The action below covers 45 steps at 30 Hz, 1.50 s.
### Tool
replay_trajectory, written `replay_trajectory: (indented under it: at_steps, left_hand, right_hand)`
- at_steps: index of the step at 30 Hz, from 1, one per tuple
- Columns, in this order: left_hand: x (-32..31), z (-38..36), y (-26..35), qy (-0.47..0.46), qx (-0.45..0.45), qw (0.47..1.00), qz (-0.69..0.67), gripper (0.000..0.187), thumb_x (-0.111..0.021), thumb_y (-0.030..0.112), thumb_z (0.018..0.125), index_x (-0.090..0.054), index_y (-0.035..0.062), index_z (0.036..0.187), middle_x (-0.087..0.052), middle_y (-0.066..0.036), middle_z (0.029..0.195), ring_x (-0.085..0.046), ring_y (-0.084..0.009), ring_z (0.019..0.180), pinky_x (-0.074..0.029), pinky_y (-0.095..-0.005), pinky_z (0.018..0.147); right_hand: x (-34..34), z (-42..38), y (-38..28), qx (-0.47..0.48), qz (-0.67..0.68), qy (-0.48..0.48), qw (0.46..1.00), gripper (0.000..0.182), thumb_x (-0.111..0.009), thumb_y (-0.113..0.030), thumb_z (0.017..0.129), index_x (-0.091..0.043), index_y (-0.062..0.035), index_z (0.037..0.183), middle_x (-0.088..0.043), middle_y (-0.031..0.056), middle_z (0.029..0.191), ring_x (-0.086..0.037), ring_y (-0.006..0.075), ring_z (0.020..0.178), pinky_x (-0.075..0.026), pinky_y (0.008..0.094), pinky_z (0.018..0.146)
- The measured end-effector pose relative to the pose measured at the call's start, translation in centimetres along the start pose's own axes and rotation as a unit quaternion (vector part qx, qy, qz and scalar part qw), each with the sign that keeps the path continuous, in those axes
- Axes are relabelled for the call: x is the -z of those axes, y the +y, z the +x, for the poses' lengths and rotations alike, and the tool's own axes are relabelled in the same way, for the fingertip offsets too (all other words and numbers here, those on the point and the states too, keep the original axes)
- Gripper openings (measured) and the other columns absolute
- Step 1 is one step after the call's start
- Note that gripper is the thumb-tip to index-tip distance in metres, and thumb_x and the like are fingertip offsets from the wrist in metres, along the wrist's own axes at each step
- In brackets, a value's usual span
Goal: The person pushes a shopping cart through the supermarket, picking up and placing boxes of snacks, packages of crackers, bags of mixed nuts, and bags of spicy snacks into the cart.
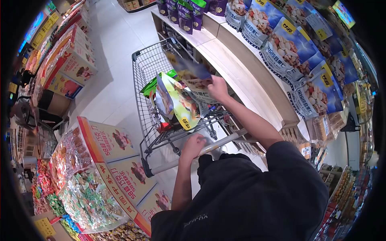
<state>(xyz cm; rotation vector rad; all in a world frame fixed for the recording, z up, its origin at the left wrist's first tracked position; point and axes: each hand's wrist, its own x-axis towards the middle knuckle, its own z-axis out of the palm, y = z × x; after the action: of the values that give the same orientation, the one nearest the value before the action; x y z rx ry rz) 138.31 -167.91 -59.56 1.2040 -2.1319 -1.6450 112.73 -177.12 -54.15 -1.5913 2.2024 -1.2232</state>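
My right hand (pixel 218 89) grips the top edge of a blue nut bag (pixel 193 76), which is blurred and tilted over the shopping cart (pixel 138 70). Inside the wire basket, a yellow-green snack bag (pixel 183 100) leans beside green and red packages. Near the cart's grey handle (pixel 171 164), my left hand (pixel 194 145) has its fingers curled, at the basket's near end. What it holds, if anything, is hidden.
Wooden shelving (pixel 245 66) curves along the right, with rows of blue nut bags (pixel 283 44) on it. Purple packets (pixel 172 11) hang at its far end. At the left are a candy display (pixel 90 197) and stacked boxes (pixel 72 60). Pale tiled floor (pixel 114 52) runs between.
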Motion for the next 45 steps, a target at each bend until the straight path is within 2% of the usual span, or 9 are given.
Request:
replay_trajectory:
  at_steps: [5,12,19,24,30,35,38,42,45]
  left_hand:
    - [2.3,2.9,-0.6,-0.002,0.022,1.000,0.021,0.032,-0.064,0.026,0.088,-0.064,0.0028,0.110,-0.066,-0.009,0.077,-0.064,-0.0180,0.069,-0.049,-0.0327,0.066]
    - [5.8,4.8,1.5,0.027,0.089,0.990,0.108,0.037,-0.064,0.035,0.085,-0.067,0.0056,0.106,-0.068,-0.014,0.082,-0.066,-0.0300,0.082,-0.051,-0.0397,0.074]
    - [6.5,6.3,4.2,0.201,0.126,0.956,0.174,0.029,-0.060,0.034,0.088,-0.069,0.0069,0.092,-0.064,-0.014,0.070,-0.066,-0.0307,0.071,-0.049,-0.0420,0.065]
    - [6.0,7.0,2.8,0.378,0.039,0.914,0.140,0.021,-0.066,0.020,0.087,-0.065,0.0025,0.075,-0.053,-0.008,0.053,-0.050,-0.0173,0.046,-0.038,-0.0336,0.047]
    - [10.3,7.9,4.7,0.280,0.115,0.938,-0.169,0.017,-0.066,0.013,0.088,-0.066,-0.0005,0.077,-0.056,0.001,0.058,-0.045,-0.0042,0.048,-0.033,-0.0218,0.043]
    - [22.0,3.9,15.1,0.126,-0.311,0.894,-0.296,0.032,-0.064,0.028,0.089,-0.066,-0.0026,0.079,-0.055,-0.004,0.056,-0.042,-0.0076,0.041,-0.030,-0.0226,0.040]
    - [26.8,2.2,20.9,0.076,-0.525,0.796,-0.292,0.024,-0.061,0.027,0.092,-0.067,0.0065,0.082,-0.054,0.000,0.049,-0.044,-0.0132,0.034,-0.038,-0.0279,0.040]
    - [30.3,2.4,23.5,-0.040,-0.608,0.698,-0.375,0.023,-0.062,0.024,0.093,-0.061,0.0096,0.111,-0.064,-0.002,0.054,-0.056,-0.0115,0.041,-0.032,-0.0181,0.036]
    - [32.2,2.7,22.9,-0.103,-0.611,0.703,-0.349,0.044,-0.049,0.048,0.093,-0.064,0.0080,0.099,-0.064,-0.005,0.063,-0.053,-0.0195,0.048,-0.038,-0.0356,0.045]
  right_hand:
    - [10.2,2.1,0.2,-0.132,0.272,0.126,0.945,0.011,-0.068,0.000,0.081,-0.070,0.0046,0.092,-0.069,0.0033,0.084,-0.062,0.0099,0.076,-0.049,0.0263,0.069]
    - [17.4,6.6,5.3,-0.021,0.211,0.227,0.950,0.019,-0.067,0.001,0.081,-0.067,0.0039,0.100,-0.071,0.0070,0.094,-0.064,0.0146,0.084,-0.048,0.0285,0.076]
    - [11.2,19.9,14.3,0.046,0.203,0.263,0.942,0.012,-0.065,-0.003,0.082,-0.068,0.0002,0.093,-0.071,0.0098,0.084,-0.063,0.0170,0.077,-0.047,0.0311,0.073]
    - [4.4,28.2,19.7,-0.144,0.201,0.234,0.940,0.015,-0.071,-0.010,0.079,-0.069,0.0014,0.089,-0.071,0.0138,0.081,-0.065,0.0212,0.073,-0.048,0.0345,0.072]
    - [3.4,29.4,22.1,-0.297,0.180,0.226,0.910,0.030,-0.075,-0.020,0.079,-0.068,0.0029,0.098,-0.071,0.0133,0.090,-0.067,0.0216,0.080,-0.051,0.0347,0.075]
    - [4.0,23.7,19.1,-0.232,0.032,0.385,0.893,0.043,-0.070,-0.011,0.079,-0.056,0.0030,0.118,-0.064,0.0175,0.108,-0.063,0.0251,0.097,-0.048,0.0342,0.088]
    - [2.1,18.4,12.4,-0.121,0.172,0.256,0.943,0.023,-0.064,-0.005,0.083,-0.061,-0.0002,0.105,-0.065,0.0101,0.097,-0.062,0.0187,0.090,-0.049,0.0311,0.083]
    - [-3.6,13.5,1.6,-0.109,0.262,0.024,0.959,0.011,-0.062,-0.005,0.086,-0.065,-0.0018,0.095,-0.065,0.0040,0.090,-0.061,0.0122,0.082,-0.049,0.0265,0.075]
    - [-6.8,12.2,-3.8,-0.084,0.211,-0.093,0.969,0.018,-0.065,-0.013,0.086,-0.062,0.0001,0.099,-0.063,0.0030,0.083,-0.059,0.0094,0.077,-0.047,0.0258,0.070]
